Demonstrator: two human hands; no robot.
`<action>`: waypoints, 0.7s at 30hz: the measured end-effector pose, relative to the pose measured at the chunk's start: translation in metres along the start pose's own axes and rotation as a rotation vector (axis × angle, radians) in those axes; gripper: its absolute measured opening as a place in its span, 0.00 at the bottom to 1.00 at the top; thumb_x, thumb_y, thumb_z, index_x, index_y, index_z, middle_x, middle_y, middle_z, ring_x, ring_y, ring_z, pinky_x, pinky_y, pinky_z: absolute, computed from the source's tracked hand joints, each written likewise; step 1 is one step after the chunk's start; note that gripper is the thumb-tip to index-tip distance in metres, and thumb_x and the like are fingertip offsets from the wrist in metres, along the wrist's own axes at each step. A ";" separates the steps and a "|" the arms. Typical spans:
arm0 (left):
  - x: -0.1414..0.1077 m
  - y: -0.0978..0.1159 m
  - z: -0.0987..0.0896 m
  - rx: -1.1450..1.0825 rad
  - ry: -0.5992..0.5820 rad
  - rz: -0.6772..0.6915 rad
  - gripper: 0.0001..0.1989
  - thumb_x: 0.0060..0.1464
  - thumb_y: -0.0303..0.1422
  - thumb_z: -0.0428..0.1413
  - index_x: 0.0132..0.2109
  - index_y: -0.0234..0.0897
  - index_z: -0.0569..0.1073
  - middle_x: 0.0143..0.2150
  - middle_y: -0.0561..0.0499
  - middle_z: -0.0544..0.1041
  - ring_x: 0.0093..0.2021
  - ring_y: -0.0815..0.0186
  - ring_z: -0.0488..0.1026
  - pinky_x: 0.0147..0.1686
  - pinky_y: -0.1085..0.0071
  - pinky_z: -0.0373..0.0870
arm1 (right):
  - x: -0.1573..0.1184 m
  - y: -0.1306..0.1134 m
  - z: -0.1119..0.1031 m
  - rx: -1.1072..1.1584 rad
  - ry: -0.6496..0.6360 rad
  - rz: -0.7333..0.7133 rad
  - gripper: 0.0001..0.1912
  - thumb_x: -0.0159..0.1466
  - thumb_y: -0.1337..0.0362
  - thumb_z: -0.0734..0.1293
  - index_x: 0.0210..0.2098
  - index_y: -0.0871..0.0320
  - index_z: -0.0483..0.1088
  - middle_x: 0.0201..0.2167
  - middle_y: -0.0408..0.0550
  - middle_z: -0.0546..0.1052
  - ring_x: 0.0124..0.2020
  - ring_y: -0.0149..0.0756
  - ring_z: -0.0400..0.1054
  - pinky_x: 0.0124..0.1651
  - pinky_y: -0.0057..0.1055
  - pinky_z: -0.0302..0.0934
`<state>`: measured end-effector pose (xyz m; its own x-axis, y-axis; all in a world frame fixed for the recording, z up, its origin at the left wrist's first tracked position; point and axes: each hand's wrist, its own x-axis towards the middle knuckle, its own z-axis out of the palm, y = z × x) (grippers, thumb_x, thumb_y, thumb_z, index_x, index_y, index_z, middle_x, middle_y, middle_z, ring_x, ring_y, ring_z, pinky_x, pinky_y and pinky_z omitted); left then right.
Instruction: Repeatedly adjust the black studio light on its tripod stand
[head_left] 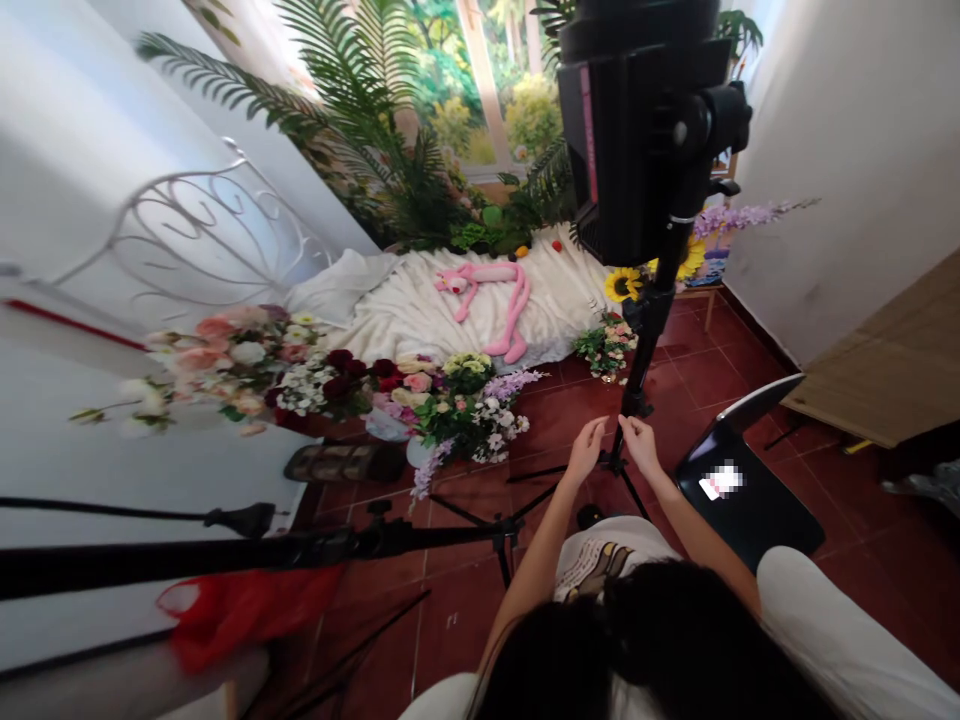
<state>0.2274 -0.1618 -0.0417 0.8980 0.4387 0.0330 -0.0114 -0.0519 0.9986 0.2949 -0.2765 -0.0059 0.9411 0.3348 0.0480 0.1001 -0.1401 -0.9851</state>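
My left hand (588,446) and my right hand (638,441) are held out in front of me, a short gap apart. The fingers of each are drawn together as in a pinch. Anything between them is too small to make out. Between and just beyond the hands rises the black pole of a light stand (641,345), with a large black lamp head (622,150) at its top. Whether either hand touches the pole, I cannot tell. A black chair (772,510) stands to the right of my right hand, with a pale, blurred-out item (720,482) on its seat.
A pink plush toy (495,272) lies on a white draped cloth (420,300) further back. Bunches of artificial flowers (465,400) line its front. Another black stand (337,545) reaches in from the left, above a red bag (240,610). Stand legs spread over the red tiled floor (450,610).
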 end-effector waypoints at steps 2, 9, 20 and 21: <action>-0.031 -0.027 -0.030 -0.018 0.092 -0.101 0.25 0.60 0.51 0.47 0.50 0.37 0.75 0.52 0.42 0.77 0.52 0.60 0.75 0.53 0.60 0.72 | 0.000 0.002 0.010 -0.006 -0.070 -0.019 0.29 0.58 0.40 0.62 0.18 0.54 0.48 0.17 0.35 0.49 0.21 0.27 0.45 0.26 0.27 0.44; -0.135 -0.082 -0.147 -0.053 0.781 -0.291 0.31 0.54 0.57 0.49 0.46 0.34 0.75 0.41 0.43 0.79 0.34 0.65 0.77 0.41 0.63 0.75 | 0.005 0.001 0.068 0.028 -0.332 -0.024 0.28 0.59 0.41 0.62 0.18 0.54 0.48 0.16 0.35 0.49 0.20 0.26 0.44 0.25 0.27 0.44; -0.203 -0.015 -0.193 0.154 1.341 -0.194 0.25 0.56 0.56 0.48 0.36 0.38 0.70 0.37 0.47 0.77 0.42 0.61 0.76 0.52 0.59 0.69 | -0.031 -0.029 0.190 0.008 -0.883 -0.120 0.27 0.59 0.42 0.62 0.18 0.54 0.51 0.16 0.36 0.52 0.20 0.26 0.47 0.25 0.26 0.45; -0.203 -0.008 -0.193 0.181 1.384 -0.182 0.24 0.56 0.56 0.49 0.37 0.38 0.70 0.37 0.47 0.76 0.43 0.61 0.75 0.53 0.59 0.69 | -0.035 -0.035 0.201 -0.007 -0.924 -0.146 0.27 0.59 0.41 0.61 0.18 0.54 0.51 0.16 0.37 0.53 0.20 0.27 0.47 0.25 0.27 0.45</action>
<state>-0.0393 -0.0776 -0.0481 -0.2746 0.9612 0.0248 0.2075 0.0341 0.9776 0.1937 -0.0956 -0.0063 0.2894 0.9570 0.0178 0.2021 -0.0429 -0.9784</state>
